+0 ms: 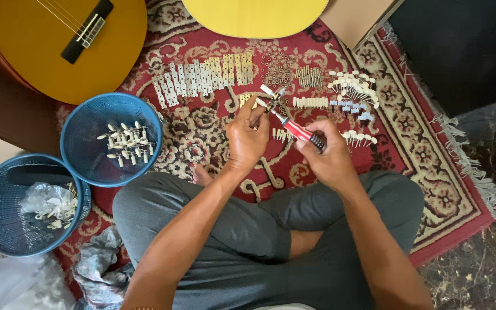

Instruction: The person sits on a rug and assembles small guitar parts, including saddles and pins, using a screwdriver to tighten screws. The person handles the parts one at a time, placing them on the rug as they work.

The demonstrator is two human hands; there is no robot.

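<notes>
The tuning machine was a small metal strip bearing cream knobs, pinched in the left hand fingers. The right hand gripped a red-and-black screwdriver, tip against it.

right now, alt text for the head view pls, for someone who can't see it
Seen from above, a person sits cross-legged on a red patterned rug, the right hand holding a red-handled screwdriver to a small tuner part pinched in the left hand. Rows of small parts, two blue baskets and two guitars lie around.
</notes>
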